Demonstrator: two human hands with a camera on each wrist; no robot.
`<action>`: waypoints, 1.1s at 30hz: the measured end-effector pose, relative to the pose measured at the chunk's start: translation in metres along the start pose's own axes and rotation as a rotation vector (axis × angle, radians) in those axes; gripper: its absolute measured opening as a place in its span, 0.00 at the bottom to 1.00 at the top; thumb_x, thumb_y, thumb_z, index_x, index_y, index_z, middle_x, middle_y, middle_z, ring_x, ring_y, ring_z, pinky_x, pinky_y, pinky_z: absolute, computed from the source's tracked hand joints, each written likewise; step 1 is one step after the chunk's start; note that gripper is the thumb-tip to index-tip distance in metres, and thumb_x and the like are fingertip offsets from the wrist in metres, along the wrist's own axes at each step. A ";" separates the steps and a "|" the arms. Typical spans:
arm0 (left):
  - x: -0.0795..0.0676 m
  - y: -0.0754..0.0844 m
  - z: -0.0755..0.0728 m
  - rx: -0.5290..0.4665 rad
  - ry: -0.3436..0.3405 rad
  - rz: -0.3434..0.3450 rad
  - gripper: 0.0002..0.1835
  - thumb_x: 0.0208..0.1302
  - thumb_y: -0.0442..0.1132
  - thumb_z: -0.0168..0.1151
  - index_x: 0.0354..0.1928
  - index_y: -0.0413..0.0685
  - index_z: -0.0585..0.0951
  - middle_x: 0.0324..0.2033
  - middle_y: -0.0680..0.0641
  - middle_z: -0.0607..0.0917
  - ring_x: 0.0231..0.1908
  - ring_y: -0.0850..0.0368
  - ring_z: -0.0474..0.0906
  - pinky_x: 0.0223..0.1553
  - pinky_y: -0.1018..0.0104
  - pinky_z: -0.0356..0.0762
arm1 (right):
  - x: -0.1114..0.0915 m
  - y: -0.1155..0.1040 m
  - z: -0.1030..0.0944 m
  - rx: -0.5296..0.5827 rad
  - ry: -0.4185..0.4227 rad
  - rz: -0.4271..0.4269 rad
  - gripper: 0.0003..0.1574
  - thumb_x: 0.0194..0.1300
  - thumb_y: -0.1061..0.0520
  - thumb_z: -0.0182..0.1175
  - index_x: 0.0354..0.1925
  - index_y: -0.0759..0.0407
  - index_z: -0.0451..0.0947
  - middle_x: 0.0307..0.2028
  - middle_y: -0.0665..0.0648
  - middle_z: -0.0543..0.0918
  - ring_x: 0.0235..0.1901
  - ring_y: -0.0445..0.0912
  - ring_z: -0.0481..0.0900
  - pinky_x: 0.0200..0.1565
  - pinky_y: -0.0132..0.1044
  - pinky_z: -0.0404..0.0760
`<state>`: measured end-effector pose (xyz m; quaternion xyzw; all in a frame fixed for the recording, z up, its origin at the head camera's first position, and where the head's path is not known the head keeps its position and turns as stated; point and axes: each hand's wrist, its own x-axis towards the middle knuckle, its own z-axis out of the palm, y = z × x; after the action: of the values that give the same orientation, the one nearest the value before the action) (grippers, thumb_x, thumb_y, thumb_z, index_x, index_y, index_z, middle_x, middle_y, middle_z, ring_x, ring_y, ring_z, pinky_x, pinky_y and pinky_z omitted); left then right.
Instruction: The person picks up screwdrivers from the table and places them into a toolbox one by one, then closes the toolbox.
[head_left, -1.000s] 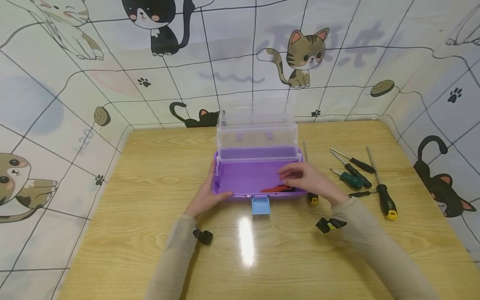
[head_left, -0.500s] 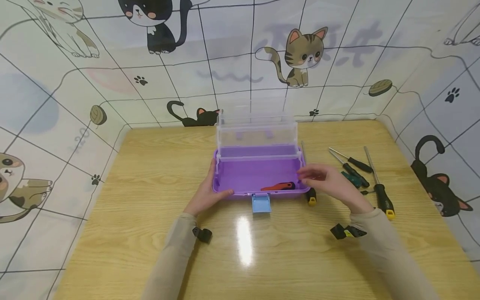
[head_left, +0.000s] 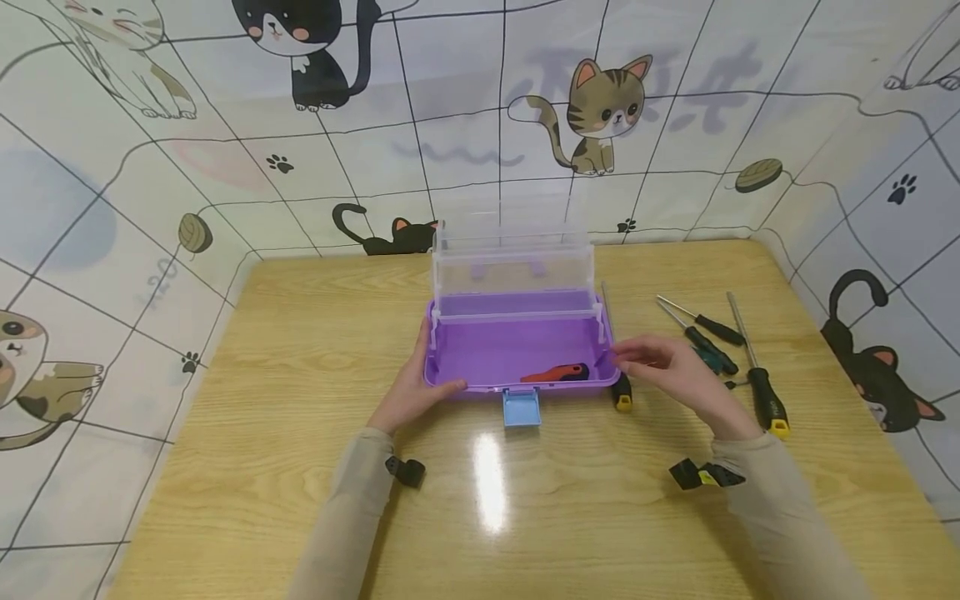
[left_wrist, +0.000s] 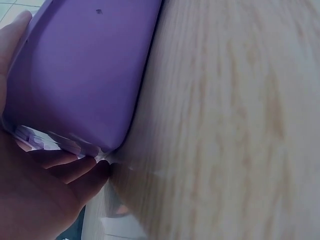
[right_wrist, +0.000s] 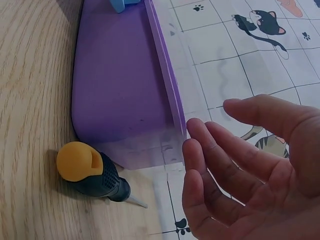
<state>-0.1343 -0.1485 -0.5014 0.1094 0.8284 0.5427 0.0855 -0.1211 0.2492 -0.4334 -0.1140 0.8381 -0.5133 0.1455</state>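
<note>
A purple toolbox stands on the table, its transparent lid raised at the back and its blue latch hanging down in front. Inside, along the front wall, lies a red-and-black handled tool; its kind is unclear. My left hand grips the box's left end, thumb along the front rim and fingers round the side. By the right end, my right hand has loosely bent fingers and holds nothing; its fingertips are at the rim. Below it, a yellow-and-black screwdriver lies beside the box.
Right of the box lie several screwdrivers: a long black-and-yellow one, two black-handled ones and a green-handled one, partly behind my right hand. A cat-patterned wall covering closes off the back and sides of the table.
My right hand has moved right, out of the toolbox to its right rim, uncovering the red-and-black tool's handle. The left hand keeps its grip on the box.
</note>
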 end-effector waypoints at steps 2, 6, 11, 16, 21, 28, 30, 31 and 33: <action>-0.001 0.000 0.000 0.003 -0.003 -0.002 0.66 0.51 0.46 0.75 0.75 0.68 0.32 0.75 0.46 0.40 0.72 0.44 0.42 0.68 0.43 0.45 | 0.000 0.002 0.000 0.010 0.009 -0.003 0.21 0.70 0.58 0.58 0.57 0.68 0.75 0.48 0.65 0.82 0.45 0.43 0.79 0.46 0.33 0.79; -0.001 0.002 -0.001 0.007 -0.008 -0.019 0.65 0.51 0.47 0.75 0.76 0.63 0.32 0.75 0.46 0.40 0.72 0.43 0.43 0.68 0.43 0.45 | -0.001 0.005 -0.001 0.007 0.034 -0.016 0.21 0.69 0.59 0.58 0.56 0.69 0.76 0.48 0.66 0.82 0.44 0.42 0.79 0.44 0.31 0.79; -0.002 0.002 -0.001 -0.005 -0.013 -0.034 0.65 0.51 0.47 0.75 0.76 0.66 0.32 0.75 0.47 0.39 0.71 0.41 0.43 0.68 0.43 0.45 | -0.002 0.010 -0.001 -0.033 0.057 -0.008 0.21 0.70 0.58 0.58 0.56 0.69 0.75 0.49 0.66 0.82 0.44 0.42 0.79 0.43 0.31 0.78; -0.001 0.001 0.000 -0.009 -0.009 -0.024 0.65 0.51 0.47 0.75 0.76 0.66 0.33 0.75 0.48 0.39 0.71 0.41 0.44 0.68 0.43 0.45 | -0.004 0.017 -0.001 -0.040 0.064 0.033 0.22 0.70 0.57 0.58 0.57 0.68 0.75 0.49 0.66 0.81 0.45 0.46 0.78 0.43 0.31 0.77; -0.001 0.002 -0.001 0.009 -0.010 -0.017 0.65 0.51 0.47 0.75 0.76 0.60 0.33 0.75 0.45 0.41 0.71 0.42 0.43 0.68 0.43 0.45 | -0.001 0.028 0.002 -0.079 0.086 0.019 0.21 0.69 0.59 0.59 0.56 0.69 0.75 0.48 0.66 0.82 0.44 0.48 0.79 0.43 0.31 0.77; -0.002 0.002 -0.001 0.010 -0.015 -0.020 0.65 0.52 0.47 0.75 0.76 0.67 0.31 0.75 0.46 0.40 0.72 0.42 0.43 0.68 0.44 0.45 | 0.001 0.041 0.010 -0.141 0.109 -0.004 0.22 0.67 0.61 0.61 0.56 0.68 0.75 0.48 0.65 0.81 0.44 0.49 0.78 0.44 0.33 0.77; -0.001 0.001 -0.001 0.011 -0.018 -0.015 0.66 0.52 0.47 0.75 0.76 0.65 0.31 0.75 0.45 0.40 0.72 0.43 0.43 0.68 0.44 0.45 | 0.001 0.043 0.012 -0.151 0.113 -0.001 0.23 0.67 0.60 0.61 0.57 0.69 0.74 0.49 0.65 0.80 0.45 0.51 0.78 0.46 0.37 0.77; -0.001 0.001 -0.001 0.009 -0.017 -0.011 0.66 0.51 0.47 0.75 0.76 0.65 0.31 0.75 0.44 0.40 0.71 0.42 0.43 0.68 0.44 0.45 | 0.000 0.043 0.013 -0.150 0.116 0.003 0.23 0.67 0.60 0.61 0.57 0.69 0.74 0.50 0.66 0.80 0.45 0.52 0.78 0.47 0.39 0.77; 0.000 0.000 -0.001 0.003 -0.019 -0.004 0.66 0.51 0.47 0.75 0.76 0.65 0.31 0.75 0.44 0.41 0.71 0.42 0.43 0.68 0.43 0.46 | 0.000 0.043 0.014 -0.144 0.125 0.012 0.24 0.67 0.60 0.61 0.58 0.69 0.73 0.51 0.67 0.79 0.47 0.54 0.78 0.49 0.45 0.77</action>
<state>-0.1341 -0.1492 -0.5011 0.1130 0.8286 0.5402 0.0941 -0.1178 0.2569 -0.4782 -0.0871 0.8809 -0.4569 0.0874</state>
